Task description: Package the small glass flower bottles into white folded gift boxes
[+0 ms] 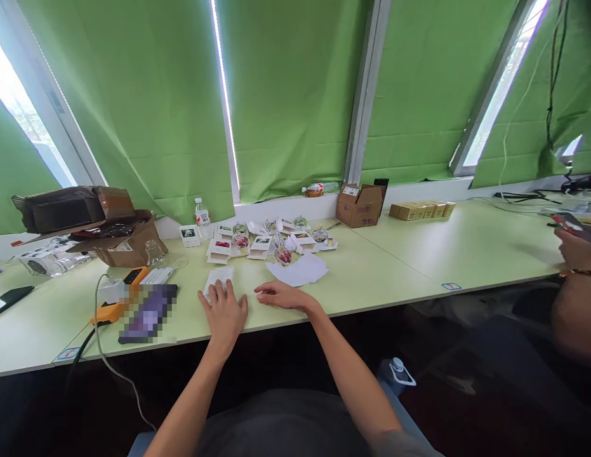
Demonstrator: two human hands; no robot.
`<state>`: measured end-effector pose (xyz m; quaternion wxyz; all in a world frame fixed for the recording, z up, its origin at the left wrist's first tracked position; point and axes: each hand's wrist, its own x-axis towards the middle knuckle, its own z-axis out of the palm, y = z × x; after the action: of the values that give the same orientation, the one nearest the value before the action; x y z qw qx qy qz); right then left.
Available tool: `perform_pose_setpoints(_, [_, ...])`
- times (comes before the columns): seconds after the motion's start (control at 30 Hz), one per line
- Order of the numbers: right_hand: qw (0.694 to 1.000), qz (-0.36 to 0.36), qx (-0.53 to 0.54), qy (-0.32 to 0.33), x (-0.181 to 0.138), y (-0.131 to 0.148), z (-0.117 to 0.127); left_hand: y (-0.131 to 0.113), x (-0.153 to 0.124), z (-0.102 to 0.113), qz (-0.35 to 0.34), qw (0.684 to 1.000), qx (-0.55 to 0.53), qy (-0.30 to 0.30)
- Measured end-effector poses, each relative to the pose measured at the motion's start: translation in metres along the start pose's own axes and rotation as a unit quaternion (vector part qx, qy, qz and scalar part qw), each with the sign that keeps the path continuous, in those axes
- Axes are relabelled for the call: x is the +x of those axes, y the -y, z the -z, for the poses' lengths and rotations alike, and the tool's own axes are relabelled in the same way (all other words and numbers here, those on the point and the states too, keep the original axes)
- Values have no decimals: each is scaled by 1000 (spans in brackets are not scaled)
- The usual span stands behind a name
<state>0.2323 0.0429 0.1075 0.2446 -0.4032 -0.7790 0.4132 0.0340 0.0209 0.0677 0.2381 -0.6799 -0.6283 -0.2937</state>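
Observation:
My left hand (223, 309) rests palm down with fingers spread, its fingertips on a white printed sheet or flat packet (219, 275). To its right, my right hand (282, 296) hovers at or touches the table, fingers loosely extended and holding nothing I can see. Beyond it lie loose white papers (299, 270). Behind both hands are several small white boxes (221, 247) with coloured pictures. Among them stand several round clear glass ornaments (282, 255), some with red contents, plus crumpled white wrapping.
At left are a phone-like purple object (150, 312), an orange device (109, 313), a cable and opened cardboard boxes (128, 244). A water bottle (202, 217), a brown carton (359, 206) and yellowish small boxes (421, 210) line the back. Another person's hand (578, 251) holds a phone at right.

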Motion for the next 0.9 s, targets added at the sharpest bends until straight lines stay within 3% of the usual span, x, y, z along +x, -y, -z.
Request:
perform_pose_setpoints(0.1, [999,0,-6,40,2,2,6,-2,1,-1,0,1000,8,-15])
perform_pose_setpoints(0.27, [996,19,-71,44,11,6,3,-6,3,1,-55,997,-32,-48])
perform_pose_setpoints(0.43, [991,48,-105,66,13,8,0,-1,-1,-1,-94,993,-62,-42])
perform_pose_setpoints(0.67, [982,140,-115,-52,-7,-1,-20,6,-3,-10,-91,992,-91,-10])
perform_pose_setpoints(0.9, [981,113,-89,-128,-11,-6,-29,6,-3,-5,-107,986,-128,1])
